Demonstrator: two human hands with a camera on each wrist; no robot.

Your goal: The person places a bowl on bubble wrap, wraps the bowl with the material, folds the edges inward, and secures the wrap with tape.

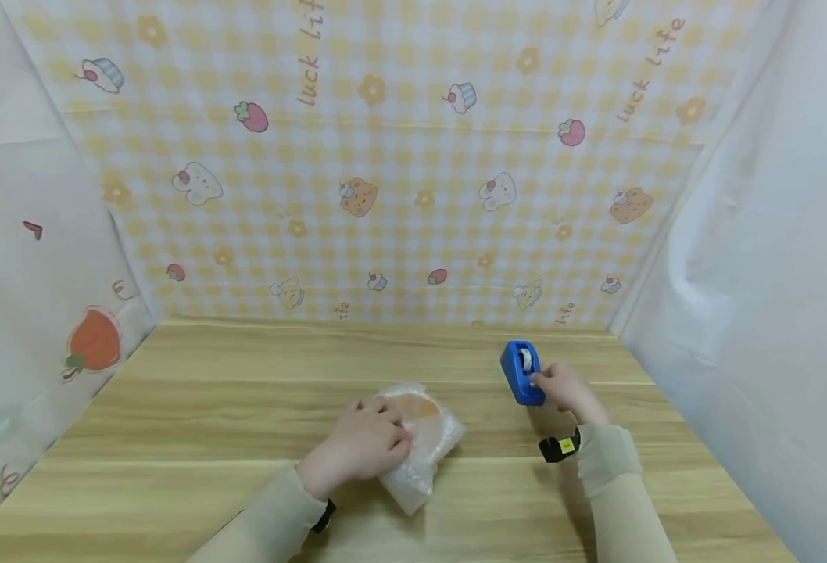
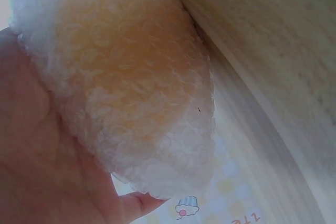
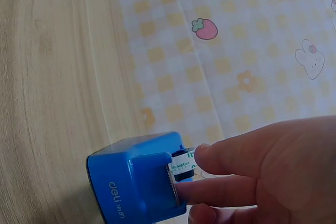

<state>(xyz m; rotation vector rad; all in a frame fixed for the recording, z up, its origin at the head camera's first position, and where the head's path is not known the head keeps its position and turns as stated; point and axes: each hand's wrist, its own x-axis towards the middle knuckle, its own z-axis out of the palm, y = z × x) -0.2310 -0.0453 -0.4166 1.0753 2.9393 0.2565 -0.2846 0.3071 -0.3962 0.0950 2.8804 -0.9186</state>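
A bubble-wrapped package (image 1: 429,461) with something orange inside lies on the table. The left hand (image 1: 364,442) grips its left part, thumb and bent fingers over the wrap. Up close in the left wrist view, the wrap (image 2: 121,72) fills the middle, with the left hand (image 2: 52,145) along its side. At the blue tape dispenser (image 1: 519,375), the right hand (image 1: 571,391) reaches the cutter end. In the right wrist view, the right hand (image 3: 262,177) pinches the tape's end (image 3: 182,165) beside the toothed edge of the dispenser (image 3: 134,182).
The wooden table (image 1: 245,375) ends at a yellow checked cloth backdrop (image 1: 399,156). White cloths hang at the left (image 1: 26,195) and right (image 1: 772,274) sides. The dispenser stands to the right of the package, nearer the backdrop.
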